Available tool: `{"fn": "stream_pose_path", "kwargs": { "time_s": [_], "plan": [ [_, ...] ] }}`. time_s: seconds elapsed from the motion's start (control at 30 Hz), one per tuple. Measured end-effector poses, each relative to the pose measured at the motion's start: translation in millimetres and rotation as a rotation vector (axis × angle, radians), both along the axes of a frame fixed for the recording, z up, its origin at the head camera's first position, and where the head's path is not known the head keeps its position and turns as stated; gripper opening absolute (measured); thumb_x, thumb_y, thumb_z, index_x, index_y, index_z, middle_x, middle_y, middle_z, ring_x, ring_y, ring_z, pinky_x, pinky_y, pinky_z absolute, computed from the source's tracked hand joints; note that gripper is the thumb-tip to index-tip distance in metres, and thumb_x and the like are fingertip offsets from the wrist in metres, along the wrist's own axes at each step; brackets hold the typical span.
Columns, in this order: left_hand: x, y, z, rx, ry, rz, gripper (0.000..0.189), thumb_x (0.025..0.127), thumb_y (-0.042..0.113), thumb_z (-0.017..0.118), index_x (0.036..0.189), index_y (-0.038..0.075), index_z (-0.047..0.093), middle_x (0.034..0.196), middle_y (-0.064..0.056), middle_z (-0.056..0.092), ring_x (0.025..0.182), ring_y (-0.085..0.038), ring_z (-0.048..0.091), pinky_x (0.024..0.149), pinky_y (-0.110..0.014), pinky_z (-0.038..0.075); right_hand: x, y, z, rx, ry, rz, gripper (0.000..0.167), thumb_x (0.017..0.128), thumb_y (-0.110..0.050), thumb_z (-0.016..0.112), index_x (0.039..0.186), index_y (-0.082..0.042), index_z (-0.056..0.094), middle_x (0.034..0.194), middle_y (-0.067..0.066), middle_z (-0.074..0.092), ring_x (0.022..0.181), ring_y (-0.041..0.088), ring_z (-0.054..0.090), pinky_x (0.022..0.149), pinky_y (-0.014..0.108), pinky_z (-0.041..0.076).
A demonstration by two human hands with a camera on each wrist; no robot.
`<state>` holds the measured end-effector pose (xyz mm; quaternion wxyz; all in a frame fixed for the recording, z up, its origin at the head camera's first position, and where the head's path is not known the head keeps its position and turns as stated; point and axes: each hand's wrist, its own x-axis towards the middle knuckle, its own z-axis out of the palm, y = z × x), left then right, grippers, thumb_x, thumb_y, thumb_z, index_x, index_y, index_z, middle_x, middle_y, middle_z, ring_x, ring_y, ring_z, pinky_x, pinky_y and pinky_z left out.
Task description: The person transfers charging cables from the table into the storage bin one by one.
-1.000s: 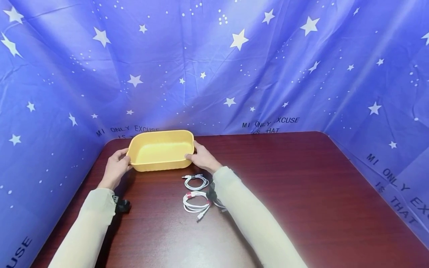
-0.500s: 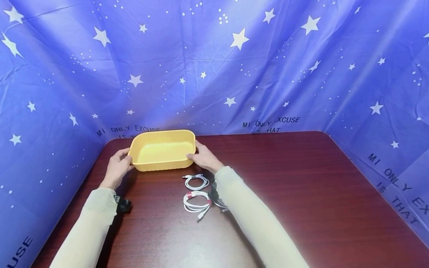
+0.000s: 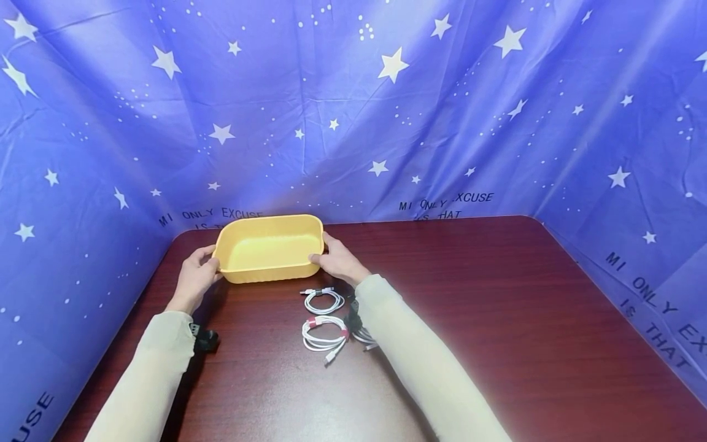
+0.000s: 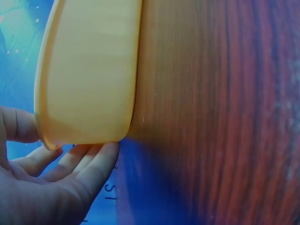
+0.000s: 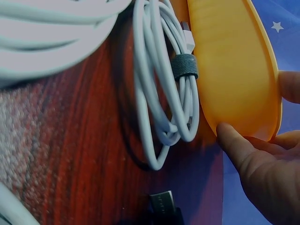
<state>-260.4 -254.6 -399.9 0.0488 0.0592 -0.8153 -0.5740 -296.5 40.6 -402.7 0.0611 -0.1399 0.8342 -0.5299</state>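
Observation:
A yellow rectangular plastic bin (image 3: 270,273) sits at the far left part of the table, with nothing visible inside. My left hand (image 3: 194,276) grips its left end, thumb at the rim and fingers against the end wall, as the left wrist view shows. At the right end, my right hand (image 3: 339,261) holds the bin the same way, thumb over the rim. In front of the bin lies a coiled white cable (image 3: 324,302) with a black strap. Nearer is a second white coil (image 3: 323,334) with red ties. Another coil (image 3: 363,336) is partly hidden under my right forearm.
The dark red wooden table (image 3: 469,307) stands against a blue star-printed curtain (image 3: 353,110) at the back and sides. Black wrist-worn devices hang at both cuffs, the left one (image 3: 205,339) low over the table. My right forearm passes over the cables' right side.
The bin has slid slightly to the right, with both hands still holding its ends. The cables have stayed in place.

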Motion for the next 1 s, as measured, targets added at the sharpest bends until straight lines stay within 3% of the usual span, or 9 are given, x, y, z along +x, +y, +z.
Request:
{"fn": "stream_pose_path", "kwargs": {
  "time_s": [0.47,1.0],
  "plan": [
    [-1.6,0.9,-1.8,-0.009,-0.009,0.016,0.055,0.091,0.004,0.035,0.145,-0.005,0.03,0.134,-0.03,0.045,0.107,-0.03,0.053,0.088,-0.031,0.051,-0.7,0.4,1.7,0.007,-0.023,-0.002,0.062,0.087,-0.009,0.062,0.144,-0.006,0.037,0.128,0.012,0.055,0.115,0.019,0.049,0.104,0.033,0.037],
    [-2.3,5.6,-2.7,-0.015,-0.002,0.011,0.054,0.092,0.005,0.034,0.145,-0.006,0.03,0.136,-0.03,0.043,0.11,-0.034,0.052,0.089,-0.033,0.05,-1.1,5.8,3.0,0.01,-0.027,-0.004,0.06,0.086,-0.009,0.063,0.142,-0.007,0.04,0.123,0.01,0.057,0.113,0.018,0.049,0.104,0.033,0.037]
  ]
}}
